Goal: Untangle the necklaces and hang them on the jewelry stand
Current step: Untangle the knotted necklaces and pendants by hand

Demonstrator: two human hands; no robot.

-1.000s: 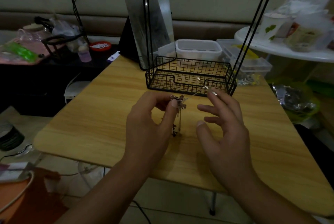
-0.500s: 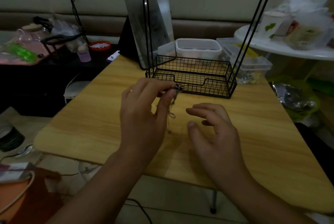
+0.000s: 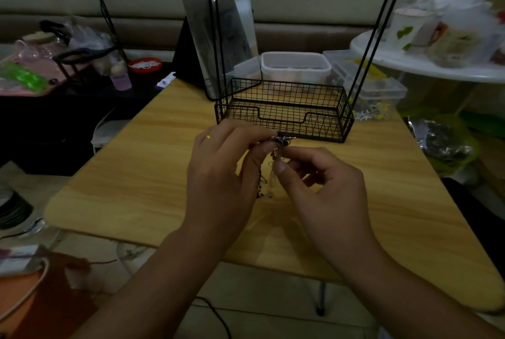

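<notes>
A tangled bunch of thin silver necklaces [image 3: 274, 172] hangs above the wooden table [image 3: 136, 174], its knotted top with dark beads near the basket's front. My left hand [image 3: 224, 174] pinches that knotted top between thumb and fingertips. My right hand [image 3: 325, 188] pinches the hanging chains just below the knot. The black wire jewelry stand [image 3: 284, 112] rises behind the hands, with a mesh basket base and hooks along the top edge of the view. No necklace shows on the hooks.
A mirror [image 3: 216, 35] leans behind the stand. Clear plastic boxes [image 3: 296, 66] sit behind and right of the basket. A white round table [image 3: 426, 62] with cups stands at right. Cluttered dark shelves [image 3: 54, 79] lie to the left.
My left hand stayed raised with the knot. My right hand, open over the table before, came up and left and now pinches the chains under the knot.
</notes>
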